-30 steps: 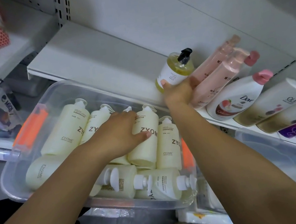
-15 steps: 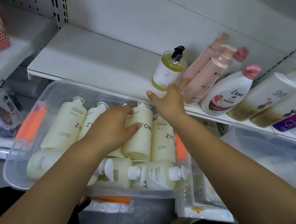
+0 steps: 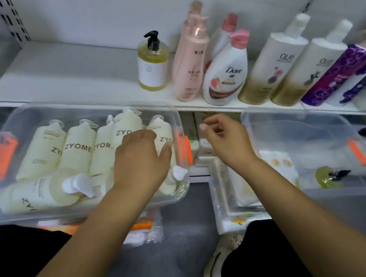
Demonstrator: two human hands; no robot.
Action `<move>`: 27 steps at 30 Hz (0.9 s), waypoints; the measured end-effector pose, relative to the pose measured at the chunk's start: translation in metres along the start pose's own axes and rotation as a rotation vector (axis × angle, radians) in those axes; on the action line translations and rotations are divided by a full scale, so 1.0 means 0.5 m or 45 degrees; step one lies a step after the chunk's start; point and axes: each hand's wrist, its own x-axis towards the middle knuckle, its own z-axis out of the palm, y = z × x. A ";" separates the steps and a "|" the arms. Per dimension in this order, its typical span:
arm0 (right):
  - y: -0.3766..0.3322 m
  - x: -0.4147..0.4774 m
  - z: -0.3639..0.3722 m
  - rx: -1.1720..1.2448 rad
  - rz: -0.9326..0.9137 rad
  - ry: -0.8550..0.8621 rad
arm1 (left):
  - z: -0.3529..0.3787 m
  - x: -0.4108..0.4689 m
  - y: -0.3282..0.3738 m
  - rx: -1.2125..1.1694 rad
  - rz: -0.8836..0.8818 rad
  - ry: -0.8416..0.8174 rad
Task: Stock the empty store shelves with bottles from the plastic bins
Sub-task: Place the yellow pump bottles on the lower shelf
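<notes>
Left hand [image 3: 141,159] is inside the left clear bin [image 3: 90,105], fingers curled down over one cream bottle [image 3: 127,125] in the standing row, thumb against the next one to its right. It grips that bottle, which sits low in the bin among the others.

Right hand [image 3: 228,140] hangs in the air between the two bins, just below the shelf [image 3: 71,77] edge. Fingers are loosely bent and hold nothing.

Bin contents: cream bottles [image 3: 78,150] marked ZYOME packed side by side, more lying flat across the near side, pump heads pointing right. An orange latch [image 3: 187,147] sits on the bin's right end, close to the left thumb.

On the shelf: a yellow pump bottle [image 3: 152,64], then pink bottles [image 3: 192,65], a Dove bottle [image 3: 227,76], two Olay bottles [image 3: 270,62] and purple bottles [image 3: 335,76], crowded toward the right. The shelf's left stretch is bare.

The right clear bin [image 3: 306,123] stands under the shelf edge; contents blurred.
</notes>
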 end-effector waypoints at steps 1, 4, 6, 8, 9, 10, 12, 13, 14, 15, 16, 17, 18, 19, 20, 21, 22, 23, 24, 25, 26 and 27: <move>0.019 -0.008 -0.023 0.035 0.019 0.042 | 0.011 -0.010 0.026 -0.034 -0.009 -0.032; 0.090 -0.036 -0.094 0.111 0.116 0.216 | 0.048 -0.039 0.109 -0.082 0.071 -0.081; 0.147 -0.058 -0.142 0.123 0.179 0.345 | 0.078 -0.052 0.168 -0.128 0.167 -0.118; 0.202 -0.074 -0.190 0.111 0.276 0.410 | 0.119 -0.059 0.223 -0.155 0.246 -0.181; 0.227 -0.079 -0.214 0.095 0.337 0.415 | 0.143 -0.060 0.248 -0.153 0.278 -0.213; 0.251 -0.082 -0.238 0.065 0.406 0.410 | 0.168 -0.060 0.274 -0.150 0.301 -0.244; 0.295 -0.085 -0.284 0.001 0.523 0.406 | 0.223 -0.062 0.325 -0.166 0.295 -0.332; 0.315 -0.086 -0.305 -0.017 0.565 0.417 | 0.250 -0.065 0.349 -0.163 0.263 -0.385; 0.330 -0.086 -0.326 -0.027 0.603 0.431 | 0.275 -0.070 0.369 -0.144 0.217 -0.428; 0.343 -0.085 -0.346 -0.036 0.643 0.447 | 0.295 -0.075 0.386 -0.123 0.168 -0.442; 0.356 -0.083 -0.367 -0.069 0.695 0.459 | 0.313 -0.081 0.397 -0.109 0.128 -0.428; 0.371 -0.079 -0.389 -0.137 0.746 0.468 | 0.327 -0.085 0.404 -0.102 0.101 -0.394; 0.384 -0.076 -0.412 -0.234 0.788 0.467 | 0.338 -0.088 0.408 -0.102 0.082 -0.352; 0.401 -0.070 -0.434 -0.329 0.815 0.459 | 0.345 -0.089 0.409 -0.106 0.070 -0.320; 0.417 -0.064 -0.455 -0.403 0.833 0.439 | 0.349 -0.091 0.409 -0.107 0.067 -0.298; 0.434 -0.058 -0.470 -0.461 0.857 0.395 | 0.352 -0.092 0.408 -0.104 0.071 -0.284; 0.448 -0.053 -0.479 -0.535 0.898 0.317 | 0.353 -0.094 0.407 -0.096 0.079 -0.277; 0.462 -0.048 -0.483 -0.630 0.947 0.204 | 0.352 -0.097 0.405 -0.089 0.084 -0.276; 0.468 -0.044 -0.483 -0.747 0.993 0.078 | 0.352 -0.099 0.403 -0.089 0.088 -0.280; 0.471 -0.038 -0.480 -0.848 1.023 -0.035 | 0.351 -0.101 0.402 -0.094 0.087 -0.289; 0.468 -0.034 -0.476 -0.930 1.044 -0.115 | 0.351 -0.102 0.401 -0.101 0.077 -0.301; 0.466 -0.029 -0.471 -0.982 1.068 -0.160 | 0.350 -0.103 0.400 -0.106 0.065 -0.311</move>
